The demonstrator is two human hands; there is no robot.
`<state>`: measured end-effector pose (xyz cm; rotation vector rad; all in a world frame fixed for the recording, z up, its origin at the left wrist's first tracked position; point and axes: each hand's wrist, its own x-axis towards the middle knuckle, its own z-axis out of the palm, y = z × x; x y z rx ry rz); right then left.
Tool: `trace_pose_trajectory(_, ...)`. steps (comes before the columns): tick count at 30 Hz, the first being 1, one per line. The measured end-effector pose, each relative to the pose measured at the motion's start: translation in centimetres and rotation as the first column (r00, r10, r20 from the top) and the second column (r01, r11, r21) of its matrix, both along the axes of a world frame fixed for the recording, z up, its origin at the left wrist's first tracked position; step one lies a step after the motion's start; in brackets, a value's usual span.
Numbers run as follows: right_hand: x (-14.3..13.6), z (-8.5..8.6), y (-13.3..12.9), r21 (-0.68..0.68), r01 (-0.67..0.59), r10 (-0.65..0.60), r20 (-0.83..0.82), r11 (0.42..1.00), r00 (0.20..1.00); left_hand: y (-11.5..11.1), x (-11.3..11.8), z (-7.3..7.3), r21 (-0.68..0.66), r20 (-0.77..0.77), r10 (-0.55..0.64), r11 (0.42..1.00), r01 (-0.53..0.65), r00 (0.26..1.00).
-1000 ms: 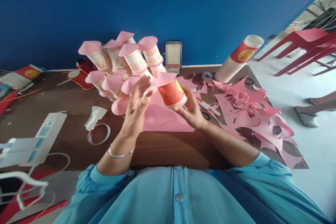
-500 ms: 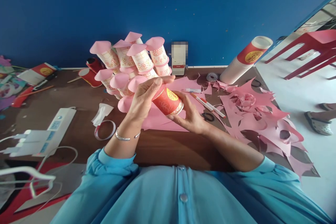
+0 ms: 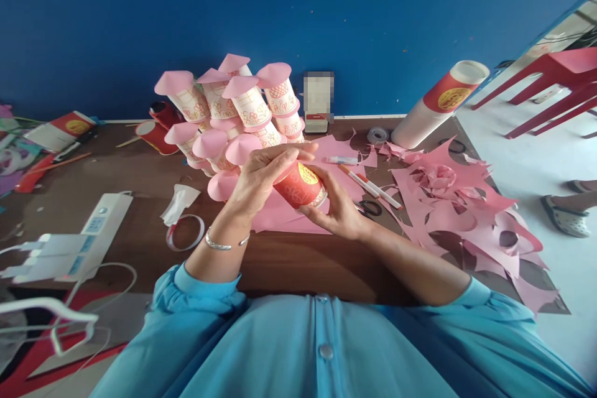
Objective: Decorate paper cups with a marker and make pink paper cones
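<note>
Red paper cup [image 3: 297,188] lies tilted between both hands, above pink paper [image 3: 280,217]; round yellow emblem, faint pale pattern. Left hand [image 3: 259,177] caps its upper end, fingers pressed together. Right hand [image 3: 342,208] pinches its other end, thumb opposing curved fingers. Cone-topped cups [image 3: 250,109] stand left beyond the cup, markers [image 3: 373,187] right.

Left hand [image 3: 265,175] flat with fingers together, right hand [image 3: 342,208] curled, forearms [image 3: 410,255] converging.

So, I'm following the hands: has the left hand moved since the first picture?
Yes, the left hand has moved right, closer to the tape roll.
</note>
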<state>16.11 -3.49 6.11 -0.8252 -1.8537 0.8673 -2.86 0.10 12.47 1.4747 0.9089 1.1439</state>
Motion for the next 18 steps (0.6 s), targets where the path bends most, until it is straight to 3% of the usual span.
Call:
trace_pose_trajectory(11, -0.2, -0.8, -0.2, -0.037, 0.035, -0.036, -0.036, 0.999, 0.999, -0.2, 0.4, -0.2, 0.035, 0.001, -0.007, 0.999, 0.007, 1.0)
trace_pose_trajectory(18, 0.1, -0.9, 0.5, -0.244, -0.054, 0.001, -0.21, 0.968, 0.978, -0.5, 0.7, 1.2, 0.083, -0.028, -0.052, 0.995, 0.055, 0.998)
